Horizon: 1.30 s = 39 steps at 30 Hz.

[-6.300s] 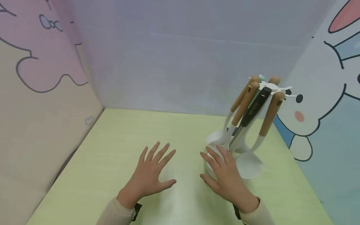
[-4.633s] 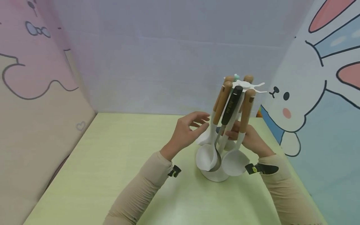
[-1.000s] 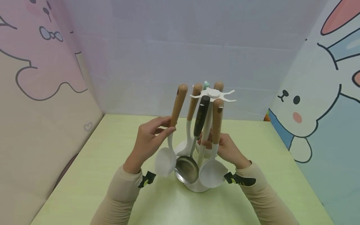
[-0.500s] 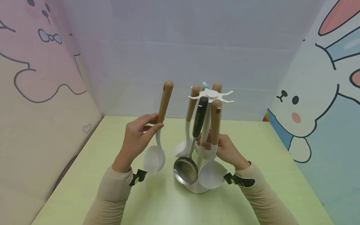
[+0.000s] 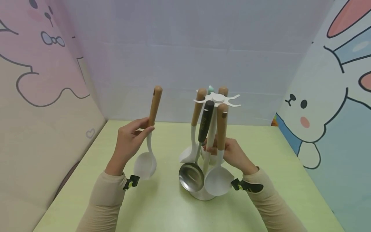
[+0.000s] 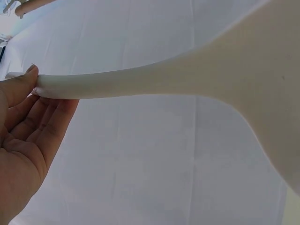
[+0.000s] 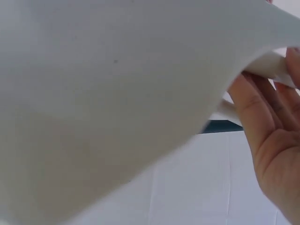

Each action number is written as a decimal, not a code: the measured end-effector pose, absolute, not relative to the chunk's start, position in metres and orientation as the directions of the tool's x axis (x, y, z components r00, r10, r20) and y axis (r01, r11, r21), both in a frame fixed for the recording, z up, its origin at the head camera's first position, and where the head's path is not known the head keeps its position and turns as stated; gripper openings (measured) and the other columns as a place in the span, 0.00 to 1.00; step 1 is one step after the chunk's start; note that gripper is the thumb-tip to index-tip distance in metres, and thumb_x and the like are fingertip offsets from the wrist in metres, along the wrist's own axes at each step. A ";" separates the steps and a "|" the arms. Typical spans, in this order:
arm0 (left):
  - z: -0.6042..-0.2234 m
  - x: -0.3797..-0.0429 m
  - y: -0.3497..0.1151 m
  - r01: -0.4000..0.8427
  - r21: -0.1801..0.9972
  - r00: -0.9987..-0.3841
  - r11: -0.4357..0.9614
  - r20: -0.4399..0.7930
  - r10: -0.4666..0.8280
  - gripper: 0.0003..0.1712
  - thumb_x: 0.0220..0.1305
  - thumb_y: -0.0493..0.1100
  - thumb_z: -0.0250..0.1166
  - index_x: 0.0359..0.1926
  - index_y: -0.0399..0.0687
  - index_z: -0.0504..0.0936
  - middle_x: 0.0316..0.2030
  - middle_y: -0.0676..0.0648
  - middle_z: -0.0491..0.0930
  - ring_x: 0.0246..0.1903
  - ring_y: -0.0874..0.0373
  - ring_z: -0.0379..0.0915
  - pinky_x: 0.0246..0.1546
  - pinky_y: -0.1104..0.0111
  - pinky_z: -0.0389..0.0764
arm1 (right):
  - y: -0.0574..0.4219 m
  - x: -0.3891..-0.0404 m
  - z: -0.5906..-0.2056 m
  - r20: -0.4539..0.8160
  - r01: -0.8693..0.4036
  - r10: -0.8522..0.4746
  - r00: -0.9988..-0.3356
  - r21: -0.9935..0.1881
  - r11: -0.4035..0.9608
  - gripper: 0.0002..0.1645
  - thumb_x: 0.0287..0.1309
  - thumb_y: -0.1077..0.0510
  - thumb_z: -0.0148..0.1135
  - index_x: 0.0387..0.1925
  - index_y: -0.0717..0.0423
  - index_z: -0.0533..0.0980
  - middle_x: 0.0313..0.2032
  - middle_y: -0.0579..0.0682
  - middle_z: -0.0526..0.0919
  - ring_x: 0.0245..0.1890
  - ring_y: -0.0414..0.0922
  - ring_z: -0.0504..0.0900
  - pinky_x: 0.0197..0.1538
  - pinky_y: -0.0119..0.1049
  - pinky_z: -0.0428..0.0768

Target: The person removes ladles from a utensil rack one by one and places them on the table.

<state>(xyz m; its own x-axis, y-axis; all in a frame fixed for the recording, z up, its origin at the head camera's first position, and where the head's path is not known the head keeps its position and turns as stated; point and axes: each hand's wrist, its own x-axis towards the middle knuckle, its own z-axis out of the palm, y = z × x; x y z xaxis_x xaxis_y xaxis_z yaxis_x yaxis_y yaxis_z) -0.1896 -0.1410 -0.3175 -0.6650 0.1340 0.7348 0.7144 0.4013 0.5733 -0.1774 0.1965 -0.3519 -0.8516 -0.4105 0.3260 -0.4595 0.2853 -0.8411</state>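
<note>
My left hand (image 5: 130,138) pinches a white ladle (image 5: 145,166) at the lower end of its wooden handle. The ladle hangs upright, apart from the utensil stand (image 5: 218,97) and to its left. In the left wrist view the thumb and fingers close on the ladle's handle (image 6: 61,87). My right hand (image 5: 234,154) grips the stand's white post behind another wooden-handled white ladle (image 5: 218,180); that ladle's bowl fills much of the right wrist view. A steel ladle with a black handle (image 5: 205,122) hangs on the stand's front left.
Another wooden-handled white utensil (image 5: 189,154) hangs at the stand's left, with more behind it, partly hidden. The round white base (image 5: 204,195) stands on the pale green table (image 5: 168,212). Cartoon-printed walls (image 5: 313,112) enclose the table's sides, and a plain wall (image 5: 162,64) its back.
My left hand went from lying open over the table to holding the ladle, and has carried it leftward off the stand. My right hand took the post; the stand shifted left, then stayed.
</note>
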 end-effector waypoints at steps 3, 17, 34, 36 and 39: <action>-0.321 -0.190 -0.149 0.683 0.589 -0.692 0.432 0.711 0.126 0.17 0.56 0.26 0.71 0.48 0.32 0.85 0.34 0.41 0.86 0.35 0.71 0.79 0.32 0.81 0.81 | 0.201 -0.178 -0.350 0.299 -0.422 -0.383 -0.874 -0.858 0.293 0.12 0.56 0.65 0.71 0.43 0.62 0.83 0.38 0.52 0.87 0.38 0.42 0.84 0.41 0.37 0.83; -0.336 -0.191 -0.195 0.528 0.619 -0.787 0.582 0.614 0.060 0.13 0.60 0.30 0.70 0.47 0.33 0.85 0.34 0.39 0.86 0.35 0.79 0.74 0.32 0.86 0.77 | 0.244 -0.173 -0.298 0.511 -0.544 -0.211 -0.833 -0.826 0.148 0.12 0.64 0.74 0.59 0.46 0.64 0.80 0.36 0.46 0.87 0.33 0.42 0.88 0.39 0.36 0.86; -0.351 -0.198 -0.232 0.403 0.579 -0.871 0.709 0.481 0.102 0.16 0.64 0.33 0.68 0.51 0.28 0.82 0.37 0.34 0.85 0.36 0.40 0.84 0.32 0.71 0.82 | 0.221 -0.175 -0.249 0.743 -0.751 -0.114 -0.659 -0.643 0.152 0.28 0.65 0.62 0.59 0.65 0.67 0.67 0.64 0.53 0.73 0.64 0.50 0.71 0.67 0.42 0.70; -0.353 -0.199 -0.235 0.396 0.580 -0.879 0.712 0.463 0.112 0.17 0.65 0.34 0.68 0.51 0.27 0.82 0.38 0.32 0.85 0.36 0.37 0.83 0.31 0.62 0.84 | 0.217 -0.174 -0.244 0.740 -0.755 -0.149 -0.656 -0.642 0.131 0.33 0.65 0.58 0.60 0.67 0.66 0.65 0.67 0.55 0.69 0.67 0.52 0.67 0.70 0.46 0.67; -0.356 -0.200 -0.241 0.393 0.571 -0.884 0.721 0.450 0.125 0.17 0.65 0.33 0.67 0.51 0.26 0.81 0.40 0.31 0.84 0.37 0.35 0.83 0.31 0.53 0.85 | 0.211 -0.174 -0.239 0.732 -0.759 -0.206 -0.650 -0.642 0.110 0.37 0.65 0.55 0.61 0.70 0.64 0.61 0.70 0.54 0.64 0.70 0.54 0.62 0.71 0.48 0.63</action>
<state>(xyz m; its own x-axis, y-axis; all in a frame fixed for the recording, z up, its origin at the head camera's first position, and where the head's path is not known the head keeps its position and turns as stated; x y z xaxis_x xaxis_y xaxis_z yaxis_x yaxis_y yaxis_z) -0.1998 -0.2407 -0.3564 -0.8842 0.1255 0.4500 0.3930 0.7207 0.5711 -0.1744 0.2115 -0.2392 -0.6496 -0.2060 0.7319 -0.7585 0.1098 -0.6423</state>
